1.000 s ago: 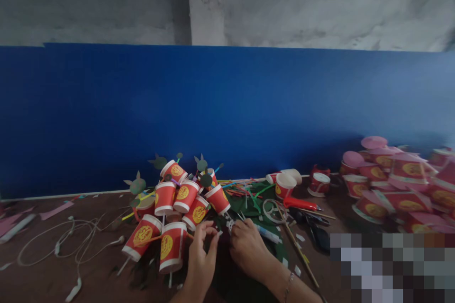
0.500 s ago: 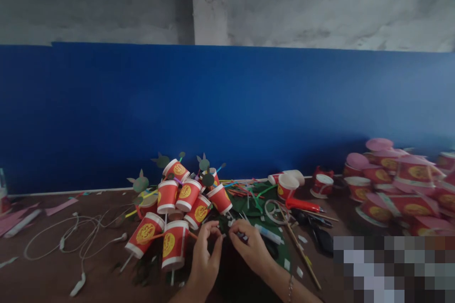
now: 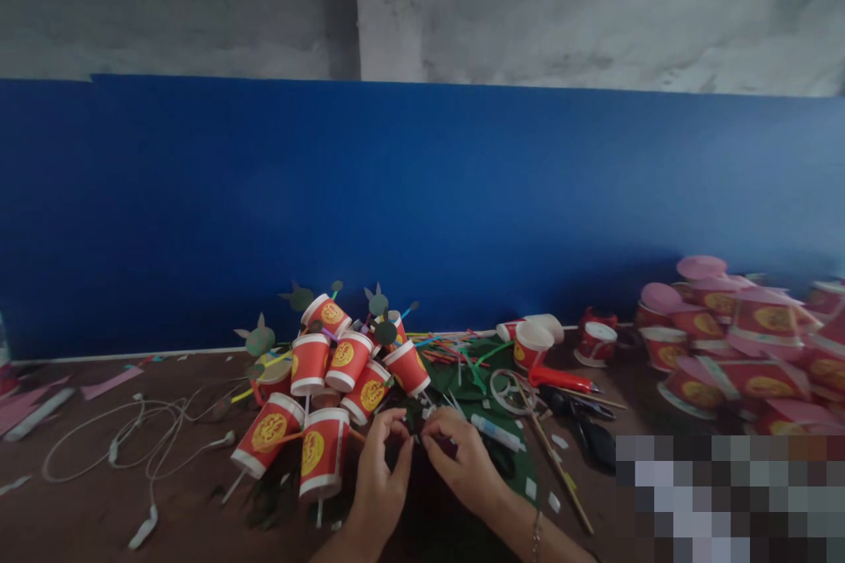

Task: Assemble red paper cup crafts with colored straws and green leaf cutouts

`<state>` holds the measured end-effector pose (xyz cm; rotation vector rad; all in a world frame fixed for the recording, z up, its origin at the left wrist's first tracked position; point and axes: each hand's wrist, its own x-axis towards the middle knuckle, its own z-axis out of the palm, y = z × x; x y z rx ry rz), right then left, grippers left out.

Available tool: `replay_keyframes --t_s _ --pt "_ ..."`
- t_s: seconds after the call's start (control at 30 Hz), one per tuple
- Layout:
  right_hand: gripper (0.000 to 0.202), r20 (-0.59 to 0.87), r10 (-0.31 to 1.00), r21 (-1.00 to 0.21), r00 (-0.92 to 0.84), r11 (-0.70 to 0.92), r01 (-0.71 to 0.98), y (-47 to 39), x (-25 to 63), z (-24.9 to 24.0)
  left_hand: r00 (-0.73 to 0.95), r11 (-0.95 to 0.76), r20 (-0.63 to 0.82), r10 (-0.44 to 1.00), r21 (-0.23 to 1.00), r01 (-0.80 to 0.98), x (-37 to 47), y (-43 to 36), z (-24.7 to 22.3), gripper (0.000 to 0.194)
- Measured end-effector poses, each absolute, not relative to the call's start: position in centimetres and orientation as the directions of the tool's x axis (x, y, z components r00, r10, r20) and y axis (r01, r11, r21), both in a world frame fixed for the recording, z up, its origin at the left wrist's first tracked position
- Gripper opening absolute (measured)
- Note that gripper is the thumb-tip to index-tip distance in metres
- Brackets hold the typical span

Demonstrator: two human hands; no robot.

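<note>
My left hand (image 3: 384, 468) is closed in a pinch, thumb and forefinger curled toward each other. Facing it, my right hand (image 3: 463, 459) has its fingers bent together too. Small whitish bits show by the fingertips, too small to name. Just left of my left hand lies a pile of red and white paper cups (image 3: 323, 456), several with straws through them and green paper animal heads (image 3: 256, 337). Beyond my right hand are a pair of scissors (image 3: 455, 402), a tube with a blue label (image 3: 495, 433) and dark green paper (image 3: 466, 387).
White earphones (image 3: 143, 528) with a looped cord lie at left. On the right are a wooden stick (image 3: 561, 471), a roll of clear tape (image 3: 511, 391), a red-handled tool (image 3: 564, 379) and stacked cups with pink paper (image 3: 769, 378). A blue panel (image 3: 422, 211) stands behind the table.
The fingertips of my two hands have come slightly closer together. The view has shifted a little; the cups and tools lie as before.
</note>
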<state>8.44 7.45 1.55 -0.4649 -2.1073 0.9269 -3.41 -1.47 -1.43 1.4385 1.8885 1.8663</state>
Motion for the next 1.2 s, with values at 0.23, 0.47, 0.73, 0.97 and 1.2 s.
replay_keyframes --t_s 0.23,0.47,0.73,0.97,1.2 --pt "0.016 0.514 0.574 -0.736 -0.637 0.677 0.015 7.56 8.58 1.47 -0.524 -0.186 0.491 0.696 0.828 0.529 -3.45 -1.43 -1.39 0.023" --pt "0.015 0.539 0.554 -0.707 -0.634 0.707 0.018 7.58 8.67 1.30 -0.477 -0.200 0.487 0.731 0.822 0.533 -3.59 -1.37 -1.38 0.020" --pt "0.014 0.555 0.541 -0.716 -0.632 0.697 -0.032 7.68 8.78 1.31 -0.497 -0.166 0.417 0.761 0.865 0.473 -3.42 -1.33 -1.28 0.016" --pt "0.012 0.488 0.562 -0.764 -0.668 0.645 -0.014 7.57 8.96 1.41 -0.549 -0.162 0.465 0.695 0.845 0.510 -3.30 -1.34 -0.79 0.029" --pt "0.007 0.430 0.603 -0.813 -0.672 0.582 0.002 7.79 8.84 1.04 -0.513 -0.211 0.448 0.733 0.866 0.454 -3.34 -1.28 -0.88 0.029"
